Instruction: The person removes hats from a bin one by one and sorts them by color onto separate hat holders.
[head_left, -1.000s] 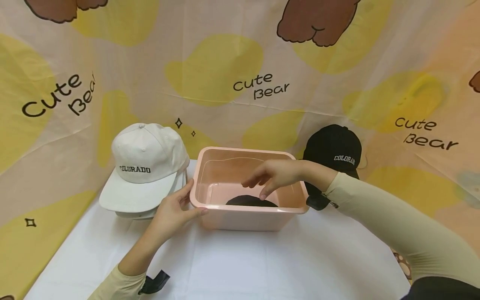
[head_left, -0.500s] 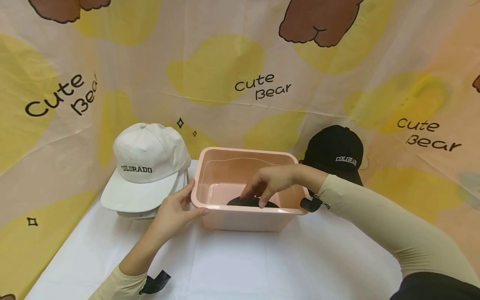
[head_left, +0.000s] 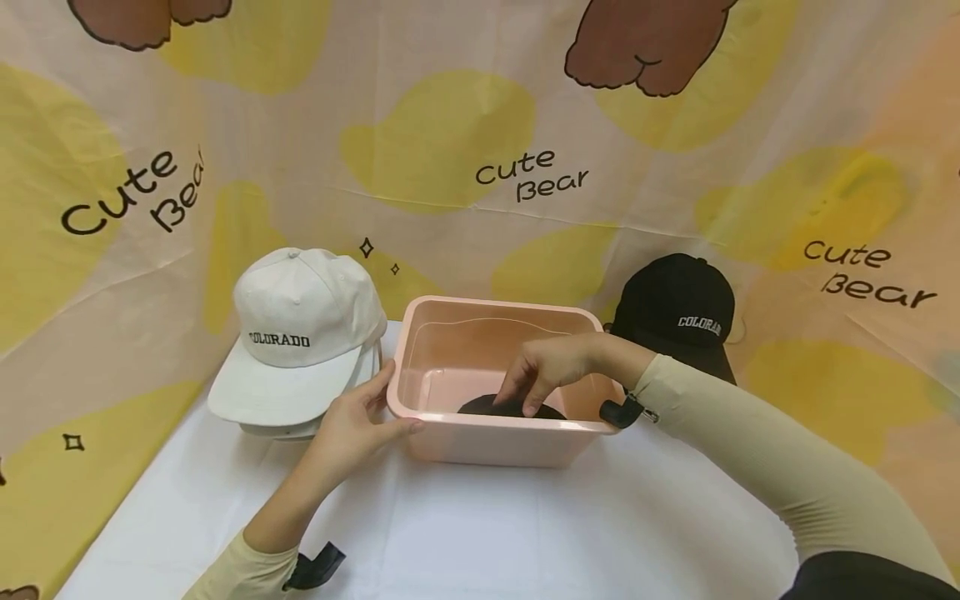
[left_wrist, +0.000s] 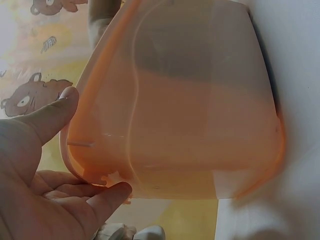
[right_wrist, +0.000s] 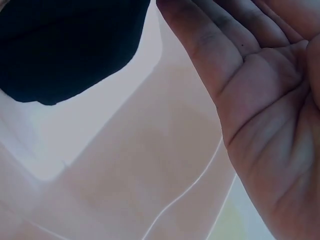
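Observation:
A pink plastic bin (head_left: 495, 442) stands on the white table, tilted toward nothing and upright. My left hand (head_left: 358, 423) holds its left front corner, thumb on the front rim and fingers at the side; the left wrist view shows the same hand (left_wrist: 55, 175) around the rim. Inside the bin lies a black cap (head_left: 480, 406), its lower part hidden by the front wall. From above, my right hand (head_left: 551, 367) reaches in and pinches the crown between thumb and fingers. In the right wrist view the palm (right_wrist: 270, 110) shows beside the dark cap (right_wrist: 70, 50); the fingertips are cut off.
Left of the bin sits a stack of white caps (head_left: 303, 312) lettered COLORADO. Behind my right forearm, at the bin's right, is another black cap (head_left: 675, 300) with the same lettering. A printed cloth (head_left: 435, 142) with bear pictures hangs behind the table (head_left: 465, 525).
My right hand has lowered into the bin onto the black cap, and its thumb and fingers have drawn closer together. The left hand stays on the rim. The view has shifted slightly.

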